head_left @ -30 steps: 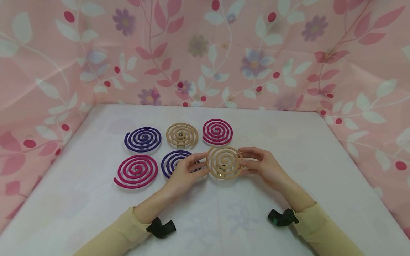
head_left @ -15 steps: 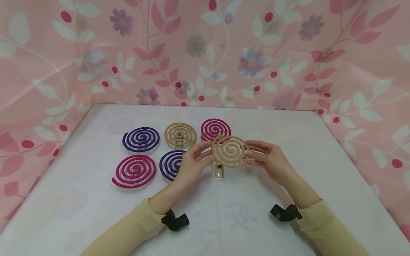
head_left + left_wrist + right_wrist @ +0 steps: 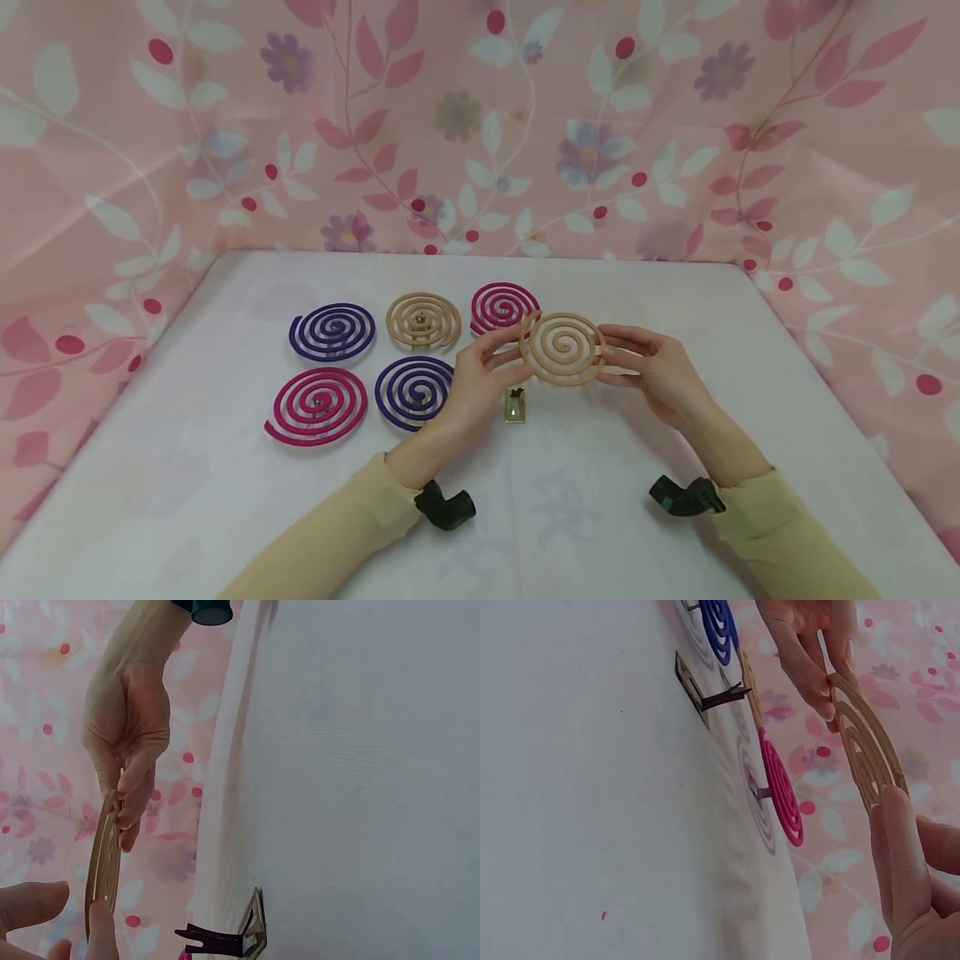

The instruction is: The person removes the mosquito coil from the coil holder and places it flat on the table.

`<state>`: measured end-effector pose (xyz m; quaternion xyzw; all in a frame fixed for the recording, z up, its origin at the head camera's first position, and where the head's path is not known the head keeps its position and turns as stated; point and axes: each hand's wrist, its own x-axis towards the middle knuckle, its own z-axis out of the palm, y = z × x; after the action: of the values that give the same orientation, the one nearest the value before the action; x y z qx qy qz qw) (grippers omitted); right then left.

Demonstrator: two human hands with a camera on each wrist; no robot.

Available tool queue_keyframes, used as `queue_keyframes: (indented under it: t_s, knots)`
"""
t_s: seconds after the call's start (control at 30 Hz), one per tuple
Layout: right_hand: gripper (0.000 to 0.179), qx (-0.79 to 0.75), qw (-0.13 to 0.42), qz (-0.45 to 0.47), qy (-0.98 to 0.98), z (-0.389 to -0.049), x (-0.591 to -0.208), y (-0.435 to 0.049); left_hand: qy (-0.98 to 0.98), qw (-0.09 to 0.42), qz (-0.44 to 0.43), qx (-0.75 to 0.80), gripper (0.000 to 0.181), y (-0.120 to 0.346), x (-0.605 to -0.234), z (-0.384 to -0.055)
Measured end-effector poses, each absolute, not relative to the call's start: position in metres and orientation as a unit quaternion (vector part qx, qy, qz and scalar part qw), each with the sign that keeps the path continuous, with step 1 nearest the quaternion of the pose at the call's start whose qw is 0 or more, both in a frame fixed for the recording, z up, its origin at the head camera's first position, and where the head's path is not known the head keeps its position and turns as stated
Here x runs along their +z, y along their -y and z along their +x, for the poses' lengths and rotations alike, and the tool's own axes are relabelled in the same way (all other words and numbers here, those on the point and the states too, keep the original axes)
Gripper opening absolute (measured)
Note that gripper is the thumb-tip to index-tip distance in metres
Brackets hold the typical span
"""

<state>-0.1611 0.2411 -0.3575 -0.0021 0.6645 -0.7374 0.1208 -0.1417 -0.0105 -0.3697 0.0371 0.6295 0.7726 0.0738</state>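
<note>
A tan mosquito coil (image 3: 562, 346) is held up off the table between both hands, tilted toward the head camera. My left hand (image 3: 474, 385) pinches its left edge, and my right hand (image 3: 664, 368) pinches the right edge. Seen nearly edge-on in the left wrist view, the coil (image 3: 102, 862) has fingers at both ends. Below and left of it, a small metal coil stand (image 3: 514, 406) sits on the table with nothing on it. Its upright prong (image 3: 724, 697) shows in the right wrist view, well apart from the coil.
To the left, mosquito coils rest raised on stands in two rows: purple (image 3: 332, 332), tan (image 3: 423, 321) and pink (image 3: 505, 308) behind, pink (image 3: 320, 404) and purple (image 3: 415, 392) in front. My left hand partly covers the front purple one. A floral cloth (image 3: 465, 167) hangs behind the white table (image 3: 697, 333).
Both hands have lifted the tan coil up off the metal stand and carried it to the right. The stand, hidden behind the coil at first, now shows bare. The other coils stay put.
</note>
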Motion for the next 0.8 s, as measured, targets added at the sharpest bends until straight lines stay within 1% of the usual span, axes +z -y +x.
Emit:
queue_keyframes:
  t_s: [0.1,0.23,0.3,0.47,0.53,0.7,0.8]
  knots:
    - [0.049,-0.747,0.119,-0.002,-0.654,-0.164,-0.355,-0.245,-0.63,0.071,0.024,0.773,0.051,0.005,-0.368,-0.145]
    - [0.038,-0.766,0.117,-0.01,-0.632,-0.169,-0.351,-0.251,-0.625,0.054,0.01,0.779,0.05,-0.004,-0.363,-0.151]
    - [0.035,-0.773,0.116,-0.012,-0.623,-0.172,-0.349,-0.253,-0.618,0.046,0.004,0.784,0.049,-0.008,-0.36,-0.154]
    - [0.044,-0.783,0.107,-0.007,-0.613,-0.18,-0.342,-0.259,-0.592,0.041,-0.017,0.805,0.047,-0.017,-0.356,-0.165]
    - [0.042,-0.792,0.099,-0.003,-0.602,-0.184,-0.339,-0.261,-0.58,0.036,-0.019,0.814,0.046,-0.022,-0.355,-0.171]
    - [0.025,-0.818,0.08,0.007,-0.57,-0.195,-0.338,-0.266,-0.557,0.025,-0.014,0.83,0.047,-0.036,-0.354,-0.187]
    - [0.023,-0.826,0.071,0.012,-0.559,-0.2,-0.338,-0.266,-0.545,0.022,-0.024,0.838,0.045,-0.042,-0.354,-0.193]
